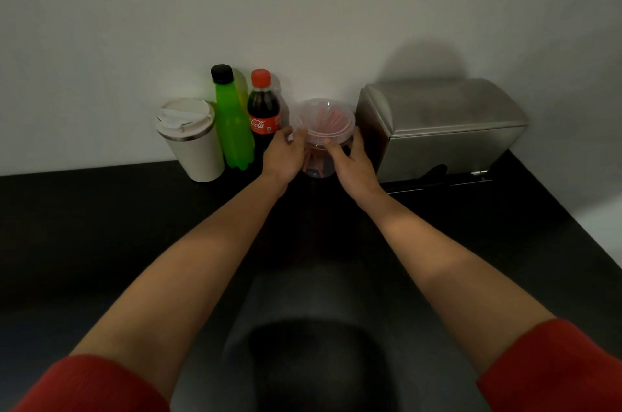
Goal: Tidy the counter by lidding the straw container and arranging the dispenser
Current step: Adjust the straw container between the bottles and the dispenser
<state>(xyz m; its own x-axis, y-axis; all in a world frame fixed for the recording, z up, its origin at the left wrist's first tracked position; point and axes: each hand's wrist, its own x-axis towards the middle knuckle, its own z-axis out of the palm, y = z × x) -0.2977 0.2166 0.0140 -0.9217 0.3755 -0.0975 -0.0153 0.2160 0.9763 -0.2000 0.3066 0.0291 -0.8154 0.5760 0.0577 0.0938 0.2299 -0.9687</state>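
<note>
A clear plastic straw container (pixel 316 162) with red straws inside stands on the black counter (pixel 101 226) against the wall. A clear round lid (pixel 324 120) sits on its top. My left hand (pixel 284 154) grips the container's left side near the rim. My right hand (pixel 353 162) holds the right side, thumb on the lid's front edge. A steel dispenser (pixel 441 128) stands right of the container, close to my right hand.
Left of the container stand a cola bottle (pixel 264 112), a green bottle (pixel 232 122) and a white lidded tumbler (pixel 192 138), all near the wall. The counter's right edge runs diagonally at the far right.
</note>
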